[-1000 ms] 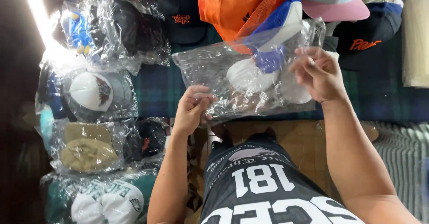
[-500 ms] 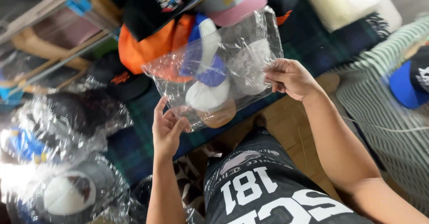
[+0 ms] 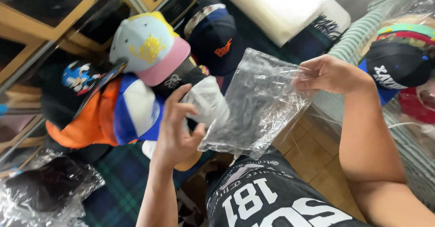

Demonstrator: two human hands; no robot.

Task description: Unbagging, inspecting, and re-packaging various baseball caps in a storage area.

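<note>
My left hand point(image 3: 177, 127) grips a white and blue cap point(image 3: 209, 104) that is out of its bag, fingers curled over its crown. My right hand point(image 3: 330, 74) pinches the top edge of an empty clear plastic bag point(image 3: 257, 105), which hangs crumpled between the two hands. The cap touches the bag's left side. My forearms rise from the bottom of the view over dark shorts with white print point(image 3: 267, 200).
A pile of caps lies at the left: a grey and pink one point(image 3: 149, 46), an orange one point(image 3: 93, 123), a dark navy one point(image 3: 217, 41). Bagged caps sit at the bottom left point(image 3: 41, 191) and right point(image 3: 398, 64). A white flat pad point(image 3: 281, 5) lies at the top.
The cap has come out of the plastic bag. My left hand now holds the cap and my right hand holds the emptied bag. The view has swung to the right.
</note>
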